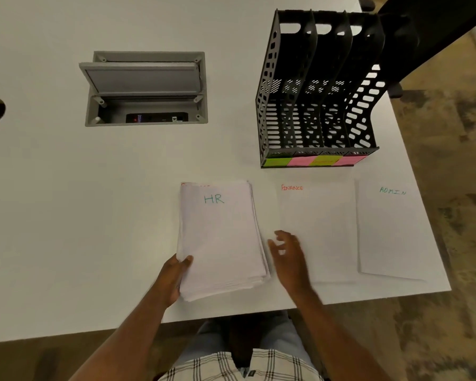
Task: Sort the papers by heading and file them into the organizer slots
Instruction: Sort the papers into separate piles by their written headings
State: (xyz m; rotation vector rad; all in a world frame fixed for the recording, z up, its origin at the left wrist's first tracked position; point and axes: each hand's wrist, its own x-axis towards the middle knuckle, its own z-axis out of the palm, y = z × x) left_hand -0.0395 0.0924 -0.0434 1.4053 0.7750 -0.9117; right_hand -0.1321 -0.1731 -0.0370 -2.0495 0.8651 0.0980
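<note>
White table (66, 215), carpet past its right edge. Paper stack (220, 240), HR sheet on top, sits near front edge; left hand (173, 279) clamped on its front-left corner, thumb on top. Right hand (289, 257) empty, fingers spread, blurred, just beside stack's right side. FINANCE sheet (318, 232) and ADMIN sheet (390, 229) lie flat toward front-right corner. Organizer (316, 89) behind them, slots look empty. Risks: stack edges fanned, so lifting top sheet may drag 2+ pages, misfile; ADMIN sheet close to right edge, a brush could push it off.
</note>
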